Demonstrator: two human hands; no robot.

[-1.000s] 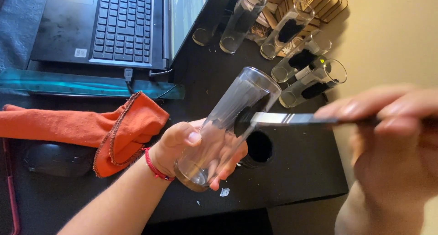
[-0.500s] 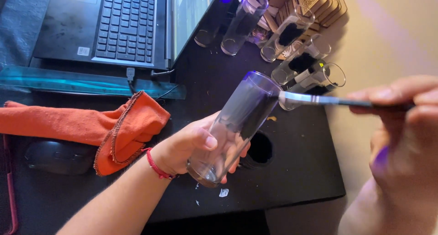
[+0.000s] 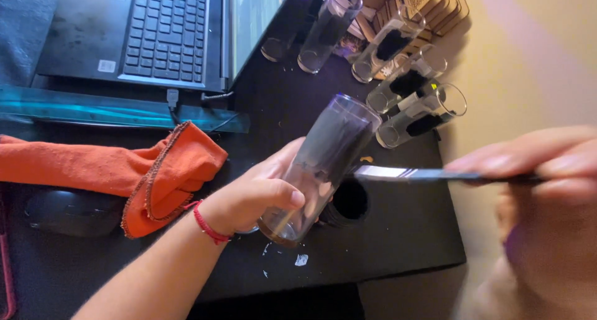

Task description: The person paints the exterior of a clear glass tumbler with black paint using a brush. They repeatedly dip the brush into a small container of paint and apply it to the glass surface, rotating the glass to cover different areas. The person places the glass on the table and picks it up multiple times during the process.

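A tall clear glass is gripped near its base by the left hand, the fingers wrapped closed around the lower wall with the thumb laid across the near side; a red cord bracelet is worn at the wrist. The glass is held tilted above the black table, its open mouth raised toward the far right and its base toward the near left. A thin flat blade is pinched between the closed fingers of the right hand, which is blurred and close to the camera at the right edge; the blade tip is laid against the right side of the glass, about midway along its wall. Just beneath the glass and blade, a round black opening is seen on the table, and small white scraps are scattered on the near side. To the left, an orange cloth is bunched on the table, with a dark computer mouse just near of it. Farther off, a teal ruler is laid along the front of an open laptop. At the far right, a row of further clear glasses bearing dark labels is lined up, well apart from the held one, beside a stack of wooden pieces.
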